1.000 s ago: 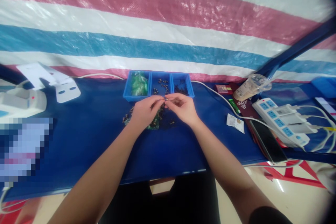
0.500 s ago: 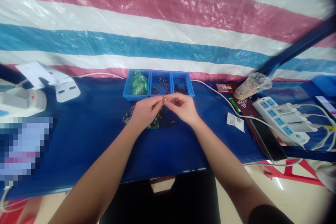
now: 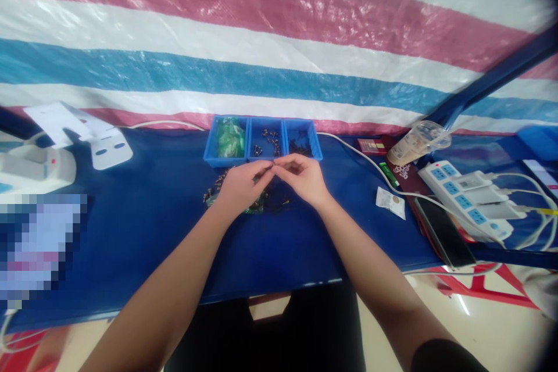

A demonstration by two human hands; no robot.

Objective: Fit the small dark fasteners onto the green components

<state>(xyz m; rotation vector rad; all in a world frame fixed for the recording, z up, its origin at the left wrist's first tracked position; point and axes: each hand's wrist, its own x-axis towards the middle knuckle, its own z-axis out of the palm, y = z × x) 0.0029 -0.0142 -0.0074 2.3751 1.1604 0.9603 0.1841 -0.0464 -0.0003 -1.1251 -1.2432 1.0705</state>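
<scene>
My left hand (image 3: 241,185) and my right hand (image 3: 304,179) meet fingertip to fingertip over the blue table, both pinched closed. Something tiny sits between the fingertips, too small and covered to name. Beneath and behind my hands lies a pile of small brass-coloured and dark metal pieces (image 3: 212,190), with a bit of green plastic (image 3: 257,207) among them. Just beyond stand three joined blue bins: the left bin (image 3: 209,154) has a green plastic bag (image 3: 231,137), the middle bin (image 3: 250,139) small metal parts, the right bin (image 3: 314,142) dark thin pieces.
To the right are a power strip (image 3: 462,200) with chargers and cables, a plastic drink cup (image 3: 416,145), a dark phone (image 3: 442,229) and a white packet (image 3: 390,203). A white stand (image 3: 111,148) and a blurred-out screen (image 3: 39,244) are at left. Striped sheeting (image 3: 261,40) hangs behind.
The fingertips have shifted slightly, and the small shiny brass-coloured piece seen between them before is now mostly covered. The arms have hardly moved.
</scene>
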